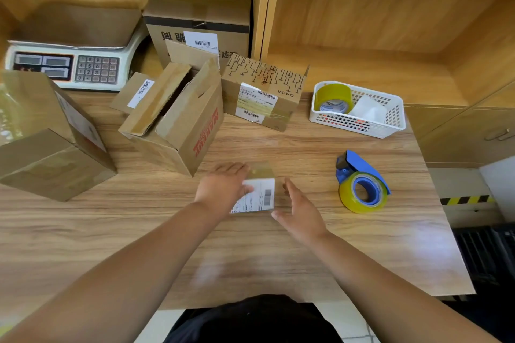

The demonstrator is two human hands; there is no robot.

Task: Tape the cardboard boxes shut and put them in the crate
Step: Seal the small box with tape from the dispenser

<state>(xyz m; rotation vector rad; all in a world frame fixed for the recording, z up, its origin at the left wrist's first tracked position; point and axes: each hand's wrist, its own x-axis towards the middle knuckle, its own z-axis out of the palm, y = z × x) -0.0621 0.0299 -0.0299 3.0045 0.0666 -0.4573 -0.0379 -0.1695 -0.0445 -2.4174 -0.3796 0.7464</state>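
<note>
A small cardboard box (260,189) with a white shipping label lies on the wooden table (111,231) in front of me. My left hand (223,189) rests on its left side, fingers over the top. My right hand (299,210) hovers just to its right, fingers apart, not touching it. A blue tape dispenser (361,184) with a yellowish roll lies on the table to the right. An open box with red lettering (178,125) stands behind my left hand, flaps up. A closed labelled box (262,95) sits beyond it.
Two taped boxes (47,142) stand at the left. A weighing scale (72,61) and a larger box (198,19) are at the back. A white basket (359,122) holds a tape roll (333,97). A dark crate (487,253) sits on the floor right of the table.
</note>
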